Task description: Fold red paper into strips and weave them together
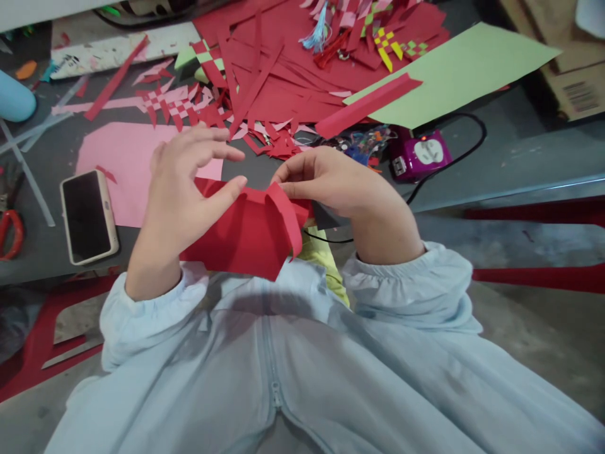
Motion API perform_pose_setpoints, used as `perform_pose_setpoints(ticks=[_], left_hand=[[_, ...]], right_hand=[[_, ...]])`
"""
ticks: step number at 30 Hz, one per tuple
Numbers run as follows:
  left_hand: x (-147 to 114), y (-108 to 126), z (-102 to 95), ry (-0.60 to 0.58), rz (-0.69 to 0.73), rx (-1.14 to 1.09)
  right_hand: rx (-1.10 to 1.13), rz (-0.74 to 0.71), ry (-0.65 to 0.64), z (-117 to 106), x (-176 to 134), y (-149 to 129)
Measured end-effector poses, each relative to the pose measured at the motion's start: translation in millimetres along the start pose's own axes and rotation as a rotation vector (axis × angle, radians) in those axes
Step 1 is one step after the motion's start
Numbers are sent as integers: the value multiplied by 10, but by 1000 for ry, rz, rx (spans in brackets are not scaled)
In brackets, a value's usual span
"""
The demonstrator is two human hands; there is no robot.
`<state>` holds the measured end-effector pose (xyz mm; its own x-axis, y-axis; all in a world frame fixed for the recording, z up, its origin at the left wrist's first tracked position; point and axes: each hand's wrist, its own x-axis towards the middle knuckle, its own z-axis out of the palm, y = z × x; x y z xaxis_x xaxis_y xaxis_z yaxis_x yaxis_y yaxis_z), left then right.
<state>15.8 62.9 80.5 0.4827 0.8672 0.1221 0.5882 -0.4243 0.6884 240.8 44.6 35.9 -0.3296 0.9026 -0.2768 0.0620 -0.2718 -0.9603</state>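
Plainly red paper (pixel 236 233), R end curled

Pinching the red sheet (pixel 236 230) by its curled strip (pixel 287 217) with the right hand (pixel 340 184) — holding the left hand (pixel 184 173) splayed, near a pink sheet (pixel 116 151) and phone (pixel 88 217)!

Free lane, front right

We note bare worktop (pixel 515 167) along the front edge, rightward of the right hand (pixel 331 183). Purple device (pixel 420 154) and looped black cable (pixel 484 132) stand between. Front left, phone (pixel 89 216) obstructs; paper scraps (pixel 179 106) crowd towards the far edge.
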Motion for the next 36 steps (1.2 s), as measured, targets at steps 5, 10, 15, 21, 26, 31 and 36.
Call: perform_pose_setpoints(ticks=[5, 10, 15, 21, 26, 31, 36], left_hand=[[-229, 96, -113, 291, -22, 157], [-433, 188, -118, 305, -149, 295], [-486, 242, -71, 49, -140, 268], [-436, 130, 58, -10, -215, 40], [-395, -99, 326, -30, -303, -292], [-378, -226, 530, 65, -305, -508], [-378, -240, 568, 144, -276, -540]], right_hand=[[142, -88, 102, 32, 11, 32], [238, -163, 207, 125, 41, 43], [338, -241, 273, 275, 38, -31], [428, -245, 226, 416, 83, -2], [554, -200, 150, 520, 113, 156], [616, -156, 192, 600, 121, 288], [593, -115, 209, 628, 122, 354]])
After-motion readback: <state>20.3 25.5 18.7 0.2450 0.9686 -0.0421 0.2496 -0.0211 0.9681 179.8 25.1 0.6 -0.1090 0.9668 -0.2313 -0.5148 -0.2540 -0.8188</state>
